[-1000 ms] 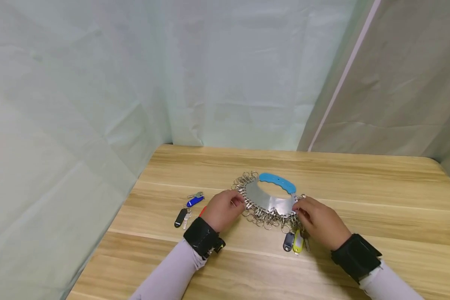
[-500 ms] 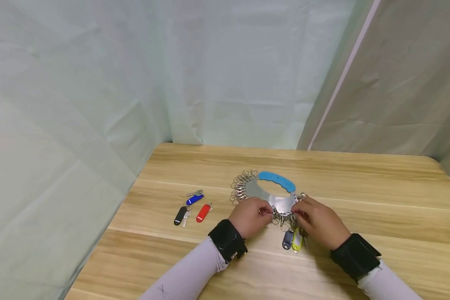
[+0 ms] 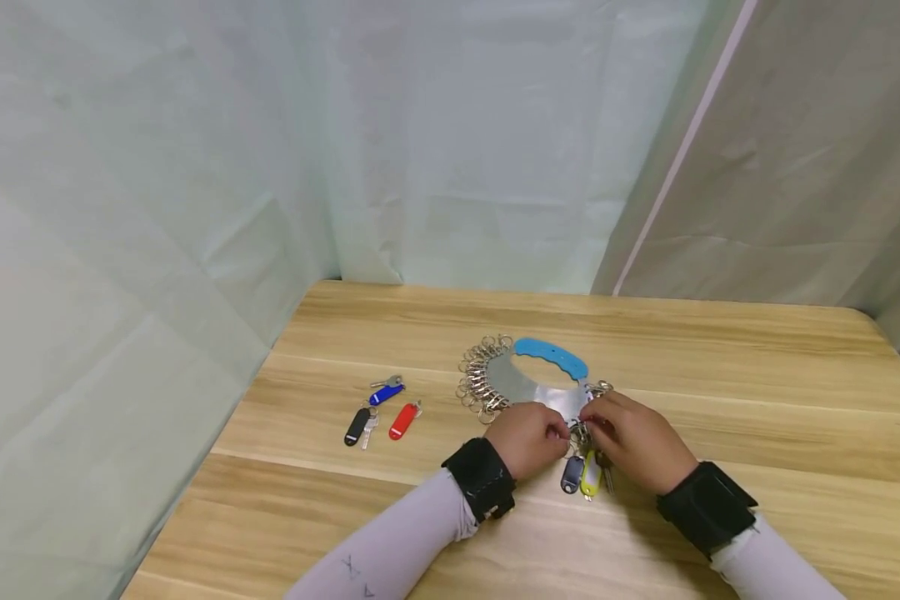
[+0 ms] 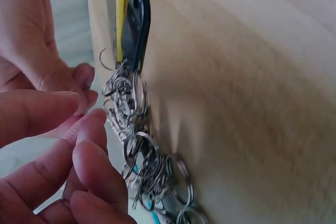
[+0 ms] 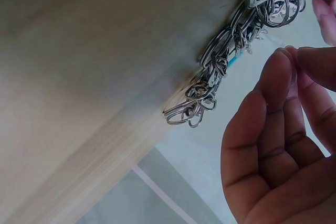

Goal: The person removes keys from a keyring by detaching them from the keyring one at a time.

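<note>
Metal rings [image 3: 478, 383] lie partly hidden behind left hand [image 3: 527, 440] and right hand [image 3: 639, 442].

Left hand [image 3: 528, 442], right hand [image 3: 640, 442] — close together, fingers bent

Makeshift work space walled in by hanging sheets
Pale sheets [image 3: 457, 150] hang beyond the person's left hand [image 3: 528, 437] and off to its left; a grey-brown sheet [image 3: 787, 167] hangs beyond the right hand [image 3: 637, 442]; a wooden table [image 3: 720, 358] spreads beneath both.
</note>
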Available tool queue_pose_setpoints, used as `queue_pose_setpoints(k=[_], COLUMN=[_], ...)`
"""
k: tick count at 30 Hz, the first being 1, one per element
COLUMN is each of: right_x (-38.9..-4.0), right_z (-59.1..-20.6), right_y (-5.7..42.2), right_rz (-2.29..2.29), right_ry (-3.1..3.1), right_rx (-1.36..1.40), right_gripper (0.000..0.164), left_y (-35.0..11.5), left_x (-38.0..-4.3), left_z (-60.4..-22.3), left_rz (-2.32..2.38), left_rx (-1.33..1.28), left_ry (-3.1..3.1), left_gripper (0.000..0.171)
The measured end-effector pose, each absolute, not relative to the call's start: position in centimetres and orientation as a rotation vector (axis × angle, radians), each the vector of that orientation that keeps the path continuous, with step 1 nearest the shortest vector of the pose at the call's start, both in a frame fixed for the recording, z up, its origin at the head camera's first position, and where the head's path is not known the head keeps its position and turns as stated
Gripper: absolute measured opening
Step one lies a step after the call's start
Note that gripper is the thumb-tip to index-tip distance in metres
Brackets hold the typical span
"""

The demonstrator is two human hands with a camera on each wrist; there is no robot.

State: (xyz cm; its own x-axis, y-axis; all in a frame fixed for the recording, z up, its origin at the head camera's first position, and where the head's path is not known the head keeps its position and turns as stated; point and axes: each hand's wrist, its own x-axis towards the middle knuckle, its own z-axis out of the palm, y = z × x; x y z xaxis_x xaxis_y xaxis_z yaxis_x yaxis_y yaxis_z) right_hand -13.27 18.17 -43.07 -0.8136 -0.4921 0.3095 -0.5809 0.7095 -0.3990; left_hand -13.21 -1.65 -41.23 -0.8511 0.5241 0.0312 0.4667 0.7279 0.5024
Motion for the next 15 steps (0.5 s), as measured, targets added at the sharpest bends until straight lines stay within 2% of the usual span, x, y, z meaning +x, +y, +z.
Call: queue_pose_setpoints(k=[15], right_x=[-13.3], right_z=[-42.9], right_y=[18.2], right_rz=[0.733], right_ry=[-2.77], right_rx=[0.854], right_gripper=[0.013], left_y=[-0.2], left_x=[-13.3], left_z=[-41.9], left_rz=[0.688], left_rx=[0.762], left_ry=[2.767], left_gripper=[0.007])
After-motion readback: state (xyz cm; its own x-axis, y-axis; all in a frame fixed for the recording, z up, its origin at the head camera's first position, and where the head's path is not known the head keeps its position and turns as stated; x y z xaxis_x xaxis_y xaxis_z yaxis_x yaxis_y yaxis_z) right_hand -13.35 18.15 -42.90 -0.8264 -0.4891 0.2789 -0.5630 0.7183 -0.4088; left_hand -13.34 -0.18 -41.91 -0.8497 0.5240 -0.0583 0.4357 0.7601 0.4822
